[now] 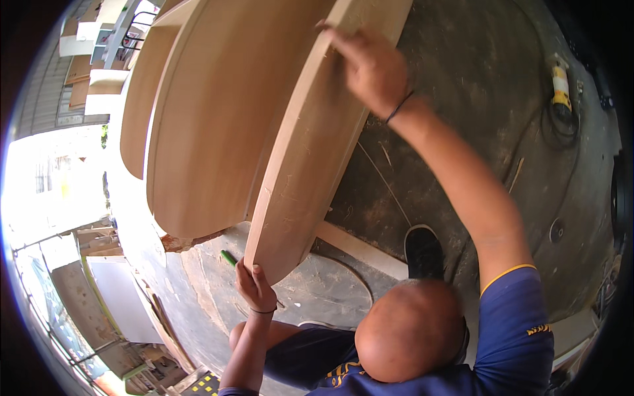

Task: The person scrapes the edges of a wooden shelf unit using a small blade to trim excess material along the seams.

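A long wooden piece with a pale, thick front edge runs from the top of the view down to the middle, its lower end rounded. My left hand grips that lower end, thumb and fingers on either side of the edge. A slim green stick-like thing pokes out beside those fingers; whether they hold it too is unclear. Far up the same piece, my right hand is closed over the edge, blurred by motion. A small dark tip shows at its fingertips, too smeared to name.
Rounded wooden panels stand to the left of the long piece. A wood strip lies on the floor near my shoe. At the far right lie a yellow-and-white power tool with its cord and a small disc.
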The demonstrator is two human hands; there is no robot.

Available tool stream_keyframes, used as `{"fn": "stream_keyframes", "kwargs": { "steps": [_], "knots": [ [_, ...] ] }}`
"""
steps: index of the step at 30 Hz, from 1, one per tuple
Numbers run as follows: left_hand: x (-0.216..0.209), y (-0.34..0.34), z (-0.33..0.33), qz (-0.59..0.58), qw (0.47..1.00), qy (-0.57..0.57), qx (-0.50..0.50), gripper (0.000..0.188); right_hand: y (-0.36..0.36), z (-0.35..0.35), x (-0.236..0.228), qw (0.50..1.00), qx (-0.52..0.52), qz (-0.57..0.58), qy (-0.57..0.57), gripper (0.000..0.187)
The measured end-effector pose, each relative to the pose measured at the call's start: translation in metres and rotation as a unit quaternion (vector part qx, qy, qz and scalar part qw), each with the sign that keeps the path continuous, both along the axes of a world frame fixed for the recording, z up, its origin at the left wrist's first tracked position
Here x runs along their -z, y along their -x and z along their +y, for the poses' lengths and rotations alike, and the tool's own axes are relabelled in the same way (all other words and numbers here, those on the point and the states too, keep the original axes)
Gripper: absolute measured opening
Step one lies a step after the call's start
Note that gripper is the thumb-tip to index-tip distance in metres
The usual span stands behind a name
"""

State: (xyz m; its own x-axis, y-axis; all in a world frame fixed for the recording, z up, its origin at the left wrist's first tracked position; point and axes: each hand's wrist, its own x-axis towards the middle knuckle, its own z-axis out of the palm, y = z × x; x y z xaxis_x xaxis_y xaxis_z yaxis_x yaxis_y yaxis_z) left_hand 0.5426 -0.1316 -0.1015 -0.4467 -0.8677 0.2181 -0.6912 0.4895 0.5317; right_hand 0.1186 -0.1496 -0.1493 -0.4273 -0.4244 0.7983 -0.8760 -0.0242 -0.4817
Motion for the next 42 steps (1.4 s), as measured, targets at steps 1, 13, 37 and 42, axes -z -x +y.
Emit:
{"fn": "stream_keyframes", "kwargs": {
  "steps": [1,13,37,42],
  "knots": [
    [-0.001,-0.002,-0.001,-0.001,1.0,-0.017,0.002,0.04,-0.017,-0.001,0.007,1.0,-0.024,0.005,-0.003,0.053],
    [-0.006,-0.005,0.0,-0.013,0.999,-0.044,-0.011,0.041,-0.001,0.001,-0.003,0.997,-0.001,-0.069,0.018,0.052],
    [-0.012,-0.005,0.003,-0.001,0.996,-0.086,-0.015,0.041,-0.108,0.05,-0.013,0.97,-0.236,-0.031,-0.04,0.048],
    [-0.003,-0.004,-0.001,0.031,0.996,-0.082,0.0,0.047,0.036,0.006,-0.015,0.997,0.041,-0.055,-0.039,0.052]
  ]
}}
